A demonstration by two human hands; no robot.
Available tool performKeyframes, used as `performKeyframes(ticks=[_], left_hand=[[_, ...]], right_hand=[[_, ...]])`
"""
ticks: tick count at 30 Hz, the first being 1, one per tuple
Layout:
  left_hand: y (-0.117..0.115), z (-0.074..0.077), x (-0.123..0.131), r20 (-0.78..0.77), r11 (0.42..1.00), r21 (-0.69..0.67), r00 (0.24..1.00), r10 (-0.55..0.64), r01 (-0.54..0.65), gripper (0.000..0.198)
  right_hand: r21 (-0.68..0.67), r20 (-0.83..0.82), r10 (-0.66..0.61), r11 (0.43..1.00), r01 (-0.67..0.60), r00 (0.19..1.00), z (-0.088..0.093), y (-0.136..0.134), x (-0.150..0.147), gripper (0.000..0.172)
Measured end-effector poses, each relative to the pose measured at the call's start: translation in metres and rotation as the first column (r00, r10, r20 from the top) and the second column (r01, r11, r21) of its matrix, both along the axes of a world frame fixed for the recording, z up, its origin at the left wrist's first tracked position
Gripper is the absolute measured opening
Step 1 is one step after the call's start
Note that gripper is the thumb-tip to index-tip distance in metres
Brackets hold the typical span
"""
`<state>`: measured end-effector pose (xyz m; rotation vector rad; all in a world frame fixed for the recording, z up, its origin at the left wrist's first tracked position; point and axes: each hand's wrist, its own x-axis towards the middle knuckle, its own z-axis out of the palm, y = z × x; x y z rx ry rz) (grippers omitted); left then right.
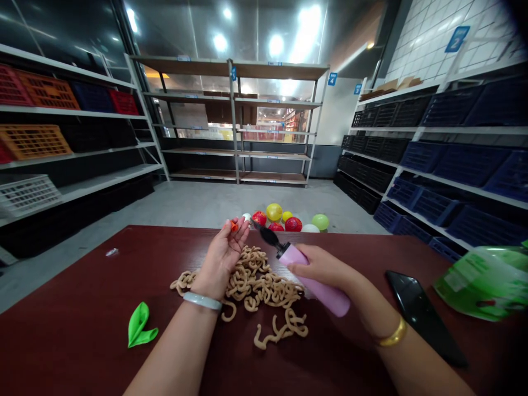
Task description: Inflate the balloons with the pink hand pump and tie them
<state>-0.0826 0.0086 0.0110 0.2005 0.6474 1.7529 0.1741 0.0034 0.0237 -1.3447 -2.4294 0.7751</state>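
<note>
My left hand is raised over a dark red table, fingertips pinching a small orange uninflated balloon. My right hand grips a pink hand pump whose black nozzle points up and left toward the orange balloon, a short gap apart. Beneath both hands lies a heap of tan rubber-band-like loops. A flat green uninflated balloon rests on the table at my left.
A black phone lies right of my right arm, beside a green plastic bag. Several inflated balloons sit on the floor beyond the table's far edge. Shelving with crates lines both sides and the back.
</note>
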Motion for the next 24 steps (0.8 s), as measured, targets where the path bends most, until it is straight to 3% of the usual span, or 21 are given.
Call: performKeyframes(ticks=[2,6,13,24], left_hand=[[-0.002,0.002,0.003,0.003,1.0,-0.01,1.0,0.004,-0.004,0.014],[-0.004,0.003,0.012,-0.049,1.0,0.002,0.999,-0.019,0.019,0.016],[0.001,-0.01,0.016,-0.159,0.996,0.066,0.986,-0.046,0.057,0.016],[-0.011,0.0,0.035,-0.236,0.989,0.091,0.967,-0.093,0.117,0.009]], right_hand=[[-0.06,-0.043,0.072,0.995,-0.074,0.996,0.001,-0.007,-0.006,0.031],[-0.063,-0.019,0.085,0.994,-0.086,0.996,-0.005,-0.01,-0.012,0.035],[-0.059,-0.012,0.086,0.994,-0.086,0.996,-0.009,-0.006,-0.012,0.036],[-0.072,-0.085,0.073,0.994,-0.079,0.994,-0.013,-0.005,-0.013,0.036]])
